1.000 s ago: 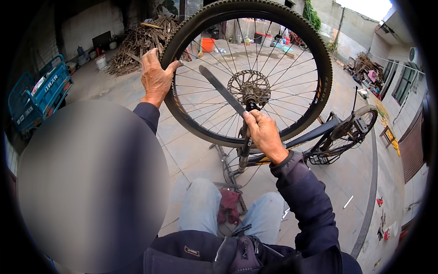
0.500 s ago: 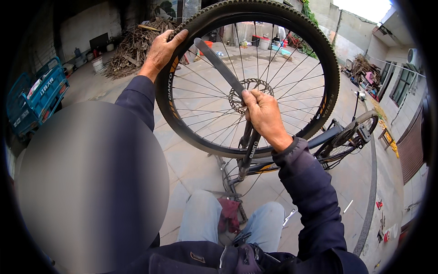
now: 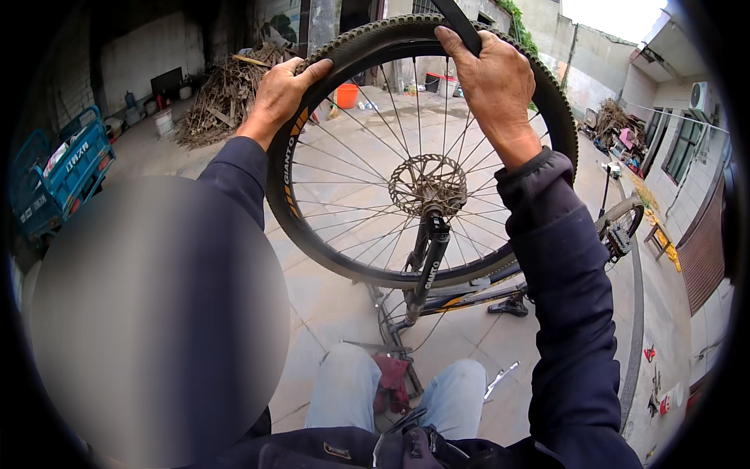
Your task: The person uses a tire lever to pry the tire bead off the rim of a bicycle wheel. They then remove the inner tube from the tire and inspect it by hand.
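Note:
A bicycle lies upside down before me, its front wheel raised on the upturned fork (image 3: 428, 262). My left hand (image 3: 280, 98) is closed on the tyre (image 3: 283, 207) at its upper left, the thumb over the sidewall. In my right hand (image 3: 496, 90) is a flat dark tyre lever (image 3: 455, 22), gripped between thumb and fingers at the top right of the wheel. The lever's upper end runs out of the picture. My palm hides whether its lower end touches the rim. The brake disc (image 3: 402, 184) and hub show at the wheel's middle.
Between my knees lies a dark red cloth (image 3: 392, 379); a silver tool (image 3: 501, 378) is on the tiles to the right. Farther off are a blue cart (image 3: 74, 172), a wood pile (image 3: 223, 102) and an orange bucket (image 3: 346, 95). A blurred disc covers the lower left.
My right hand has gone from the hub up to the wheel's top right, taking the tyre lever along. My left hand still grips the tyre at nearly the same spot.

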{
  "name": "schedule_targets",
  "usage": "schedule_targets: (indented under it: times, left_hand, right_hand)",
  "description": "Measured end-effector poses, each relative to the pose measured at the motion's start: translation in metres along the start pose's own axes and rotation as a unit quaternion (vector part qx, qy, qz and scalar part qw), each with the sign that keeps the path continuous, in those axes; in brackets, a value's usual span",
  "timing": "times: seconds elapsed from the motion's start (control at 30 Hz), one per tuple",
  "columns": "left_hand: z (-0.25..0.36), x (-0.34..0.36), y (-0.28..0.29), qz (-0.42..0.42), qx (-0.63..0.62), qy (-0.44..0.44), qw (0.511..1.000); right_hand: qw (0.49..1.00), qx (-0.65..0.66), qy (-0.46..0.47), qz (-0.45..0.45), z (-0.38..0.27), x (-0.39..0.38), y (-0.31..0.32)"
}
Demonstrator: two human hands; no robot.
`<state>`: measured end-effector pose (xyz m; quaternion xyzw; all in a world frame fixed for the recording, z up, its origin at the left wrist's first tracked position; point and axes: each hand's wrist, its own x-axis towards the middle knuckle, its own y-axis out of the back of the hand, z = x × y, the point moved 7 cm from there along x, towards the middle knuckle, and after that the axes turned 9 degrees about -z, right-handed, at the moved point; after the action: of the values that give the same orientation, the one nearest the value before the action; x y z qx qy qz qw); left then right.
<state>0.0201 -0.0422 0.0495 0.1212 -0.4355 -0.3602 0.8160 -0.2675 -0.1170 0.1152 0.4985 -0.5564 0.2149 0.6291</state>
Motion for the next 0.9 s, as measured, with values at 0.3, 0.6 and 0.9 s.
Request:
schedule_targets:
  times: [0.3, 0.6, 0.9]
  left_hand:
    - [0.023, 0.008, -0.002, 0.035, 0.039, -0.072, 0.996]
    - [0.023, 0.014, -0.015, -0.047, -0.126, -0.036, 0.990]
    - [0.042, 0.023, -0.021, -0.073, -0.044, 0.033, 0.996]
  right_hand:
    - [0.942, -0.134, 0.226, -0.209, -0.058, 0.066, -0.067]
    - [0.884, -0.197, 0.262, -0.334, -0.054, 0.072, -0.074]
    - [0.920, -0.157, 0.234, -0.274, -0.032, 0.076, -0.058]
